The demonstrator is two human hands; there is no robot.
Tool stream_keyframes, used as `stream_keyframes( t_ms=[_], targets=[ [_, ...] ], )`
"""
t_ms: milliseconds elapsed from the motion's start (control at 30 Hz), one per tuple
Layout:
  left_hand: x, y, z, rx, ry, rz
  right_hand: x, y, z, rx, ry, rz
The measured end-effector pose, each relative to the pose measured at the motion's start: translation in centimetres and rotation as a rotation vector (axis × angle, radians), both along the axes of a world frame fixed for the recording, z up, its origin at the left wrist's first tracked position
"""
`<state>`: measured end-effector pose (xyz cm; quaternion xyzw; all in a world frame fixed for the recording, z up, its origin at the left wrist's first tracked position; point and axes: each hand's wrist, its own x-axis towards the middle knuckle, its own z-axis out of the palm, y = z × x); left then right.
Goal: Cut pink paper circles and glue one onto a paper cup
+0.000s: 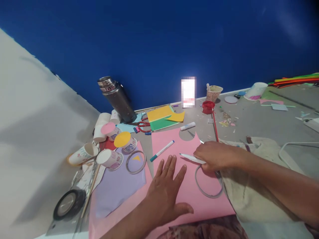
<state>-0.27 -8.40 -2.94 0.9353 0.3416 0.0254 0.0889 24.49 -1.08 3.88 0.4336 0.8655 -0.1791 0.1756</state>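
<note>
— While the left hand [166, 186] lies flat, fingers spread, on the pink sheet [184, 172], what does the right hand [214, 156] do?

— It's closed around a white pen [191, 158], tip pointing left, resting on a tape ring [208, 182] that lies on the sheet.

— And the arms?

— Both reach in from below, the right forearm crossing a cloth bag [251, 186].

— Counts?

— Two tape rings in grey, the other [136, 162] on the purple paper [119, 186]; one black roll [68, 203]; two more pens [161, 151] [187, 126]; one flask [117, 98].
</note>
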Motion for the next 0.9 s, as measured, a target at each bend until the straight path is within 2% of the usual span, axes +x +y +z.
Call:
stream_keyframes(
  t_ms=[100, 267, 400, 500, 600, 733, 900],
  targets=[
    [-0.2, -0.4, 0.1, 0.017, 0.023, -0.028, 0.2, 0.7, -0.6, 0.079, 0.022, -0.061],
    [-0.7, -1.5, -1.4, 0.132, 0.056, -0.099, 1.5, 2.2, -0.6, 0.144, 0.055, -0.187],
    [-0.4, -2.7, -1.5, 0.199, 0.055, -0.064, 2.3, 2.6, -0.3, 0.141, 0.093, -0.251],
    [0.5, -3.3, -0.6, 0.187, 0.085, -0.080, 2.6, 2.9, -0.5, 0.138, 0.126, -0.265],
    [2.2, -3.5, 0.0, 0.201, 0.065, -0.170, 2.8, 3.3, -0.9, 0.133, 0.150, -0.273],
    [4.3, -3.3, -0.3, 0.233, -0.002, -0.316, 2.8, 3.6, -1.3, 0.102, 0.152, -0.286],
    [4.8, -3.5, -0.8, 0.285, -0.019, -0.307, 2.6, 3.4, -1.6, 0.096, 0.135, -0.283]
  ],
)
